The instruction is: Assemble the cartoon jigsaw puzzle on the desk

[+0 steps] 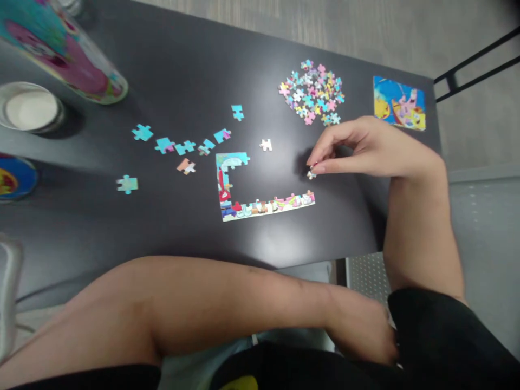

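Between thumb and fingertips, my right hand pinches a small puzzle piece just above the table. To its lower left lies the partly joined puzzle border, made of a left side, a bottom row and a short top stretch. A loose pale puzzle piece rests above the border's opening. Beyond my right hand is a heap of mixed puzzle pieces. My left arm crosses my body, and my left hand is against the right sleeve, its fingers hidden.
Several loose blue pieces trail leftward across the dark table. A picture card lies at the far right. A tall printed canister, a glass with pale contents and a blue round lid stand at left.
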`<state>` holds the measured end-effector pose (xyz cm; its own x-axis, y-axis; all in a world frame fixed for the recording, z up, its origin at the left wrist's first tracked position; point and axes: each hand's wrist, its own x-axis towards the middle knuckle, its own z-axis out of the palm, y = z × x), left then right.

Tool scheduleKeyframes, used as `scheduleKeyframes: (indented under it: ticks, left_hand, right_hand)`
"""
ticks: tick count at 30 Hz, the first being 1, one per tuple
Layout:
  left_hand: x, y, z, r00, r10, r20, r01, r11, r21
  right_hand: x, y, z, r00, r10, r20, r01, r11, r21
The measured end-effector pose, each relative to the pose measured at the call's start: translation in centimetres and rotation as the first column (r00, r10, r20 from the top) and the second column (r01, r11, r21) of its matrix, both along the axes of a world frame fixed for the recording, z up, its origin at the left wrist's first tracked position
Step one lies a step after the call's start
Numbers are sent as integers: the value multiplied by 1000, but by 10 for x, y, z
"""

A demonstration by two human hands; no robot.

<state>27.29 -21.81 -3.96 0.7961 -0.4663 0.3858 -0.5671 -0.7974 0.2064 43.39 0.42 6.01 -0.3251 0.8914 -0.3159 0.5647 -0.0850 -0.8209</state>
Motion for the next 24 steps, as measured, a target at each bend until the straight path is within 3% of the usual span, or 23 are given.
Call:
scheduleKeyframes:
  ticks: [3, 6, 11, 16, 18, 21, 23, 24]
  left_hand:
    - [-9, -7, -7, 976, -191, 105, 197, 980, -43]
    - [-15, -13, -12, 979, -189, 77, 195, 978, -77]
    - [-15, -27, -22, 988, -121, 98, 136, 978, -161]
    - [4, -49, -34, 938, -48, 344, 128, 968, -214]
    - [12, -51, -31, 938, -52, 343, 75, 996, -54]
    - [19, -49, -18, 957, -39, 286, 11, 995, 99]
    - [19, -47, -9, 976, 188, 111, -208, 954, 216]
    - [17, -45, -6, 921, 389, -22, -361, 872, 332]
  right_hand:
    - [-6, 2, 5, 996, 80, -25, -80, 997, -21]
    - [-7, 2, 6, 993, 112, -35, -112, 994, -14]
    - [-9, 4, -2, 995, 96, 9, -96, 991, 96]
    - [-21, 3, -10, 994, -66, 92, 37, 959, 280]
    - [-34, 2, -11, 992, -89, 87, 54, 938, 343]
    - [-69, 8, -12, 995, -4, 95, -32, 928, 371]
    - [-98, 18, -13, 980, 126, 156, -179, 902, 393]
    - [-113, 25, -14, 962, 177, 207, -251, 872, 419]
